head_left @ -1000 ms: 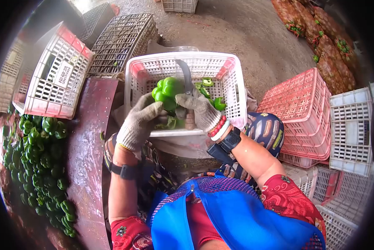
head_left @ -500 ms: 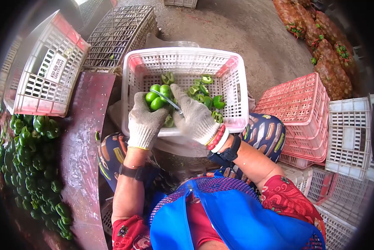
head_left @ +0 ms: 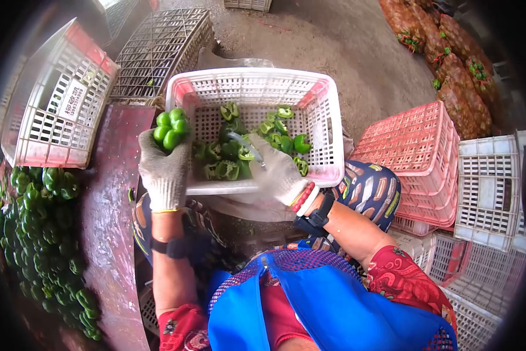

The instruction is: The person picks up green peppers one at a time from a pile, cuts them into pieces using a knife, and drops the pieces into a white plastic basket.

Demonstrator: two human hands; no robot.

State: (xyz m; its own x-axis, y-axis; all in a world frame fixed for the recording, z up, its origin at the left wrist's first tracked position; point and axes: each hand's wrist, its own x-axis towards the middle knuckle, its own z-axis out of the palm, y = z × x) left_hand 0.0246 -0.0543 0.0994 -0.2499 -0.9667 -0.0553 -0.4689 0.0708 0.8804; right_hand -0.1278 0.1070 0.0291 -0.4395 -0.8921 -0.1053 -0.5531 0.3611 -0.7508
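Gloved in grey-white knit, my left hand (head_left: 164,167) grips a whole green bell pepper (head_left: 171,128) at the left rim of the white plastic crate (head_left: 251,72). My right hand (head_left: 277,172), also gloved, holds a small knife (head_left: 246,146) over the crate, its blade pointing up and left. Below the blade lie cut green pepper pieces (head_left: 228,170), some showing pale insides. More pieces (head_left: 283,126) are spread toward the crate's right side. My right fingers hide the knife's handle.
A heap of green peppers (head_left: 43,234) lies at left beside a worn red board (head_left: 113,234). White crates (head_left: 58,111) and a grey slatted crate (head_left: 163,52) stand behind it. Stacked pink crates (head_left: 406,146) are at right, with filled mesh sacks (head_left: 465,88) farther back.
My left hand has moved left with the pepper, away from the knife, to the crate's left rim. The knife stays over the crate in my right hand, and more cut pieces are visible.
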